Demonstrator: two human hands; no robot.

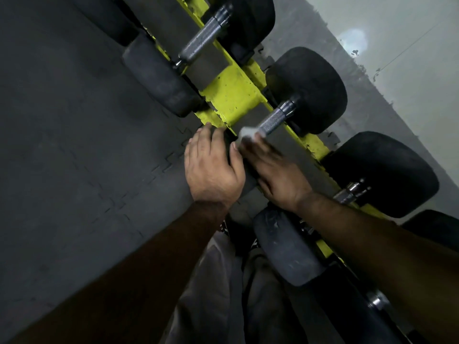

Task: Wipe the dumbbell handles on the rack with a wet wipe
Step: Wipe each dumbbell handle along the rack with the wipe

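Note:
A yellow-green rack (231, 95) carries several black dumbbells with knurled steel handles. My right hand (280, 177) holds a white wet wipe (246, 135) against the near end of the middle dumbbell's handle (273, 119). The fingers of that hand are blurred. My left hand (213, 167) grips the near grey head (248, 175) of the same dumbbell, with the thumb lying beside the wipe. This head is mostly hidden under both hands. The far head (308, 90) is in plain sight.
Another dumbbell handle (203, 38) lies higher on the rack, and a third (347, 192) shows beside my right wrist. A worn dumbbell head (285, 247) sits below my hands. Dark rubber floor tiles (74, 145) fill the left, and a pale wall (409, 70) the right.

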